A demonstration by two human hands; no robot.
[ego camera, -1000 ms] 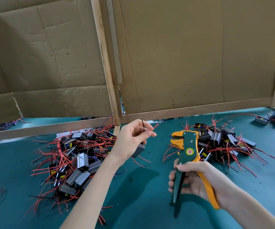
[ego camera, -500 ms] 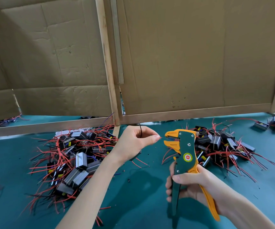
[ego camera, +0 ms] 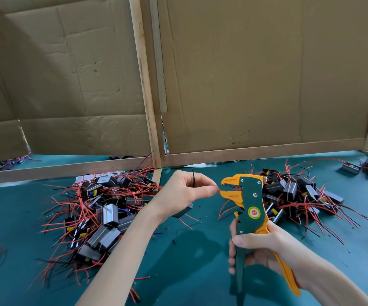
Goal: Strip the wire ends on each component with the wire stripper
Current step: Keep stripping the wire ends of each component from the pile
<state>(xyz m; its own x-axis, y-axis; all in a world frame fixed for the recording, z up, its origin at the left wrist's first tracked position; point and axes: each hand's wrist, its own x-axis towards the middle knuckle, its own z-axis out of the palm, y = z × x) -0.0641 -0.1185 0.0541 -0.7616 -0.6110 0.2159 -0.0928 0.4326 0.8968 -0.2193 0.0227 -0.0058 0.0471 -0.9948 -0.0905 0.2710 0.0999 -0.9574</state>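
Tabletop (ego camera: pixel 189 272) is teal. Nearest, the right hand (ego camera: pixel 264 246) is curled round both handles of the wire stripper (ego camera: pixel 252 204), which is held upright with its orange jaws parted and pointing left. Just beyond, the left hand (ego camera: pixel 185 193) pinches a wire end between thumb and forefinger at the jaw mouth; its component (ego camera: pixel 182 212) hangs below the palm. Farther back, wired components lie heaped in a left pile (ego camera: pixel 103 208) and a right pile (ego camera: pixel 295 195). Cardboard panels (ego camera: pixel 244 74) stand at the far edge.
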